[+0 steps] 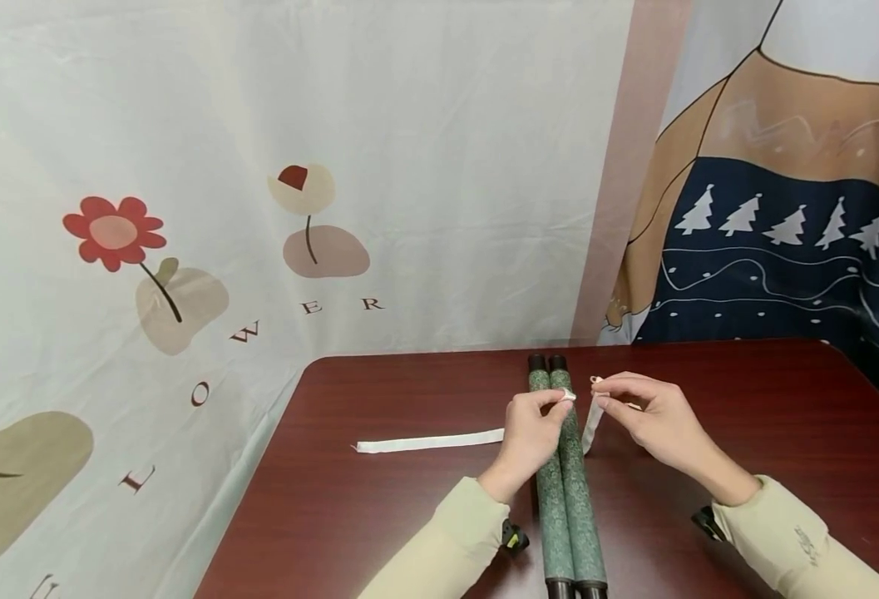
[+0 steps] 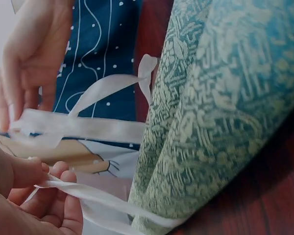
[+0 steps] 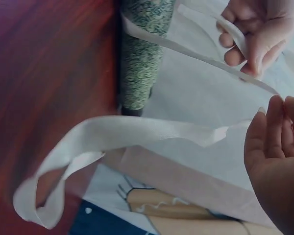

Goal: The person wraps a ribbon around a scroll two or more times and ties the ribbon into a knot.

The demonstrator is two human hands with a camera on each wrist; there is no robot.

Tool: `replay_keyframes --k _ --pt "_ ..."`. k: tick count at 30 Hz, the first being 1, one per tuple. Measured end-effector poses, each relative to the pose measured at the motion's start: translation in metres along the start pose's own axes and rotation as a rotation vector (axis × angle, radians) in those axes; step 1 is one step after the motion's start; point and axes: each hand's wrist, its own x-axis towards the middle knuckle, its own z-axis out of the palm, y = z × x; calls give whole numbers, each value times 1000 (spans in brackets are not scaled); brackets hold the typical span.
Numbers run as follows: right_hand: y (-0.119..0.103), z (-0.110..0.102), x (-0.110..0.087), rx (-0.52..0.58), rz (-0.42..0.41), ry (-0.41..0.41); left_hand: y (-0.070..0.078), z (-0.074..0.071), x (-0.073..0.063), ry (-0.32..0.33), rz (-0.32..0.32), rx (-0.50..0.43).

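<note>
A scroll (image 1: 551,499) with green patterned backing and dark rod ends lies lengthwise on the table, rolled in from both sides into two parallel rolls. Above it, my left hand (image 1: 530,434) pinches a white ribbon (image 2: 108,198) between thumb and fingers; the ribbon runs to the rolls. Just right of the rolls, my right hand (image 1: 658,414) pinches a white ribbon (image 3: 201,61) at the fingertips. Another length of ribbon hangs from the right fingers in a loose loop (image 3: 49,205). Whether these lengths are one ribbon, I cannot tell.
A flat white strip (image 1: 432,441) stretches left across the dark red table (image 1: 319,524), partly hidden by my left hand. Behind the table hangs a printed cloth (image 1: 446,166) with flowers and letters. Small dark devices (image 1: 514,537) sit at both wrists.
</note>
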Motion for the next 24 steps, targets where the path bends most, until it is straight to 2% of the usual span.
replay_keyframes --k 5,8,10,14,17,24 --pt "-2 6 7 -6 -121 -66 2 5 0 -120 58 66" --pt "-2 8 13 2 -188 -114 3 7 -1 -204 58 85" --pt "-2 9 17 3 -201 -145 4 6 -2 -255 32 74" --pt "-1 11 22 31 -135 -217 6 5 -5 -309 -5 33" --pt "1 12 22 49 -63 -259 6 4 -7 -323 -2 7" --pt "8 11 18 3 31 -294 6 4 -9 -341 -12 -36"
